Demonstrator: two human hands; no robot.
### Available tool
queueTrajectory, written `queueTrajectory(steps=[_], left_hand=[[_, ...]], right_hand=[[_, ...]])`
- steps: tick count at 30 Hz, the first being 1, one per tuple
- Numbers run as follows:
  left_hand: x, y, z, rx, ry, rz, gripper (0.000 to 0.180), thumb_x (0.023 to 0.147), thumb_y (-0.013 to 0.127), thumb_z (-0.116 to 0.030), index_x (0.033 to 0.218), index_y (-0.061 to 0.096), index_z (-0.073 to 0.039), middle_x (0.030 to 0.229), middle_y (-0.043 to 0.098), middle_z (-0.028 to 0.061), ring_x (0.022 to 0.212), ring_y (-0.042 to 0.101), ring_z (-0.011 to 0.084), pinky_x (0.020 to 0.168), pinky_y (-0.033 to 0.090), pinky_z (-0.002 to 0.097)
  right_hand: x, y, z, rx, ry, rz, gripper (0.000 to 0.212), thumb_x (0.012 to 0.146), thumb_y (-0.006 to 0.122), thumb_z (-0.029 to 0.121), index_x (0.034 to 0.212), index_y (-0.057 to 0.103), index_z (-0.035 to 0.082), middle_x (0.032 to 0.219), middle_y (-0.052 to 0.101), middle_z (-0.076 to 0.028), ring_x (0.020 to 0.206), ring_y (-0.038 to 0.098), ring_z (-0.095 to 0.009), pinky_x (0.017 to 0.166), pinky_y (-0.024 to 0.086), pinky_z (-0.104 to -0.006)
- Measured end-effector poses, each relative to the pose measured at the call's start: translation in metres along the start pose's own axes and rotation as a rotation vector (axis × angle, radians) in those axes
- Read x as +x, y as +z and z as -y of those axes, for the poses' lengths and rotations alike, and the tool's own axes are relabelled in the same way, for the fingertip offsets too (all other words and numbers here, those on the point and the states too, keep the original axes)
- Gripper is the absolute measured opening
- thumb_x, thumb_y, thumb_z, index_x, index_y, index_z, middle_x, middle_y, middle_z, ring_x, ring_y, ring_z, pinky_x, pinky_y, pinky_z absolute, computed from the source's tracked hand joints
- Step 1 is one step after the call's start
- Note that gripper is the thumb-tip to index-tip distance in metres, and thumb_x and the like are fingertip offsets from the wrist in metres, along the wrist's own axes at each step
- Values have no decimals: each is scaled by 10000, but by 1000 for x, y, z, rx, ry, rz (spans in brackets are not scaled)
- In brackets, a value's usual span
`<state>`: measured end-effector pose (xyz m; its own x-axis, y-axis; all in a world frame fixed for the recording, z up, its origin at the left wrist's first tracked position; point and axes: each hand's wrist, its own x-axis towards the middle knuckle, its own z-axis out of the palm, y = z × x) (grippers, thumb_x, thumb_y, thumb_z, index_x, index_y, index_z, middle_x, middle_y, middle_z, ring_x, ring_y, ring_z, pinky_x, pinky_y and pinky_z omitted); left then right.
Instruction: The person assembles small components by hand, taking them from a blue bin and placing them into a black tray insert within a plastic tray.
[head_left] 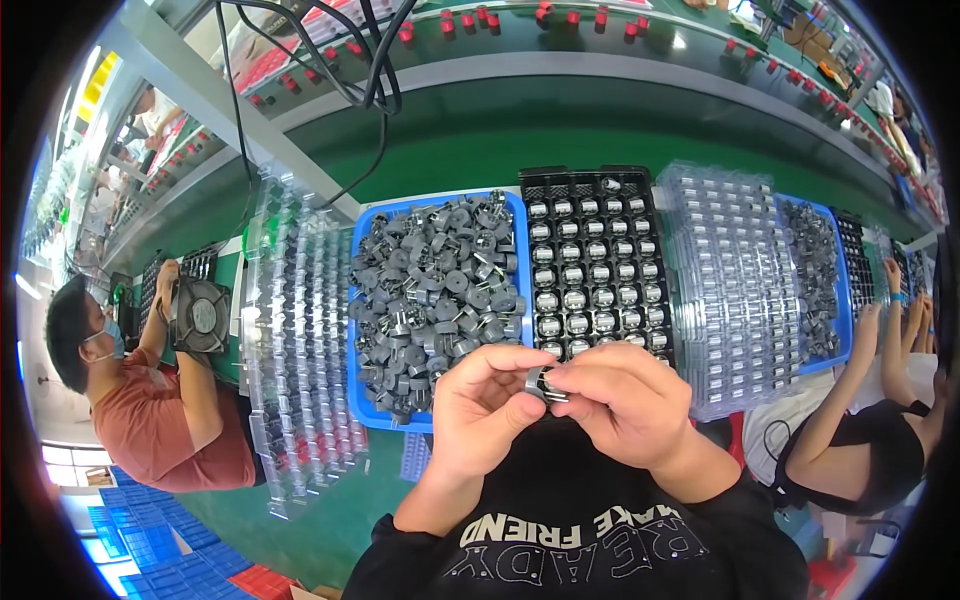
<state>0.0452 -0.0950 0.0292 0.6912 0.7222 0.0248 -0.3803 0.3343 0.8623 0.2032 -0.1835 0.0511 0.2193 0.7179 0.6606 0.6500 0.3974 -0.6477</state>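
Note:
Between my two hands, just in front of my chest, is a small grey round part with metal pins (537, 382). My left hand (478, 410) grips its side between thumb and fingers. My right hand (628, 398) pinches at its pin side, and the fingertips hide some of it. Beyond my left hand stands a blue bin (356, 340) heaped with similar grey round parts (440, 285). Right past my fingers lies a black tray (662, 290) with rows of silver-and-white cylindrical pieces (597, 250) in its pockets.
Stacked clear plastic trays (305, 340) stand left of the bin, and another clear stack (735, 290) stands right of the black tray. Farther right is a second blue bin (843, 290). A person (165, 400) works at the left beside a fan (200, 315). Black cables (380, 95) hang ahead.

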Motion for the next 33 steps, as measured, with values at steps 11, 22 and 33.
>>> queueTrajectory(steps=[11, 22, 33], left_hand=[[15, -6, 14, 61, 186, 8, 343, 886, 742, 52, 1191, 585, 53, 1127, 672, 139, 1038, 686, 204, 880, 597, 340], [107, -78, -56, 1539, 292, -445, 392, 808, 780, -125, 1184, 703, -48, 1139, 701, 152, 971, 666, 308, 899, 525, 404], [140, -67, -36, 1963, 45, -234, 244, 771, 822, -238, 913, 763, -49, 999, 685, 183, 1006, 658, 354, 890, 526, 448]], right_hand=[[12, 0, -20, 423, 440, 136, 131, 814, 776, -32, 902, 679, -27, 1022, 681, -140, 912, 687, -164, 801, 578, -289], [93, -8, -204, -664, 295, 240, 60, 817, 681, 30, 869, 652, 41, 866, 656, -144, 831, 648, -360, 738, 521, -458], [99, 19, -214, -1100, 119, 485, 111, 818, 641, 138, 862, 735, 101, 906, 732, -104, 918, 708, -285, 793, 556, -425]])
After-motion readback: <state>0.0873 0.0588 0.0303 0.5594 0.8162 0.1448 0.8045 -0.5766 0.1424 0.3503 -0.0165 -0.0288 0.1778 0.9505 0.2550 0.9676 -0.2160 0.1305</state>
